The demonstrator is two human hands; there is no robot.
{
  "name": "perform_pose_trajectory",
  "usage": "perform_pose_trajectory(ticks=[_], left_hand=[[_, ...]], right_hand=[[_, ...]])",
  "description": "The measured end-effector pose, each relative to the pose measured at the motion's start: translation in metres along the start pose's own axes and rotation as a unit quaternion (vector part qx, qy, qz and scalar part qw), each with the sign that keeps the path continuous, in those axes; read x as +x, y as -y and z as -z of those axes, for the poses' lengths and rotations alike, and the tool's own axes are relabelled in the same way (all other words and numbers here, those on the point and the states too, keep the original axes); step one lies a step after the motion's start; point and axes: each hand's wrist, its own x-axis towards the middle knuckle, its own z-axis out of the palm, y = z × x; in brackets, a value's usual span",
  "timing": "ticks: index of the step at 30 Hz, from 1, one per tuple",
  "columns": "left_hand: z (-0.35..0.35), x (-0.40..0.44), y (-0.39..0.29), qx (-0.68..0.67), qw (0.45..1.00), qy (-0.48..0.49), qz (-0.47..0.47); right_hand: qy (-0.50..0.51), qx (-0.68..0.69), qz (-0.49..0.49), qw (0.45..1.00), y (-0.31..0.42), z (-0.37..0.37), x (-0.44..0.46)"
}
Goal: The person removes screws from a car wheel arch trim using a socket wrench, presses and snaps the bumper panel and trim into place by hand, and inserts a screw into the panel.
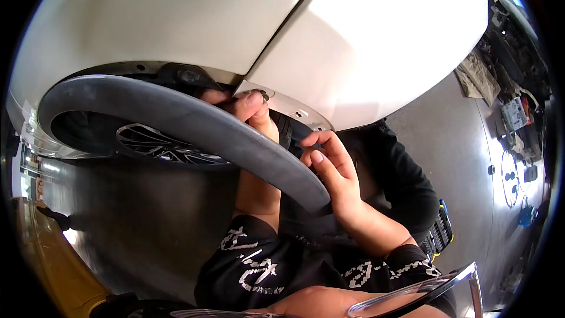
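A dark grey wheel arch trim [194, 121] curves across the front of the white car's wheel opening, its right end hanging away from the body. My left hand [262, 121] reaches up behind the trim. Its thumb and fingers are pinched on a small dark clip [264, 96] at the lower edge of the white body panel [282, 101]; part of the hand is hidden by the trim. Beside the trim's free end is my right hand [338, 171], fingers bent and apart, with nothing visible in them. Slots [299, 114] show along the panel edge.
Behind the trim sits a spoked wheel [170, 144]. My dark-trousered leg [406, 176] is at the right. A black tool case [438, 232] stands on the grey floor, with parts and a cloth [478, 76] farther right. A yellow object [59, 259] is at lower left.
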Motion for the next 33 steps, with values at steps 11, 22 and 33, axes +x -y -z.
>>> perform_pose_trajectory(ticks=[11, 22, 33], left_hand=[[-0.015, 0.007, -0.017, -0.102, 0.987, -0.067, 0.108], [0.011, 0.006, 0.004, -0.046, 0.997, 0.05, 0.045], [-0.012, -0.004, -0.023, -0.057, 0.993, -0.03, 0.095]], right_hand=[[0.003, 0.001, -0.02, 1.0, 0.003, -0.009, 0.0], [0.021, 0.012, -0.04, 0.999, 0.002, -0.002, -0.003], [0.015, 0.013, -0.031, 0.999, 0.003, -0.001, -0.005]])
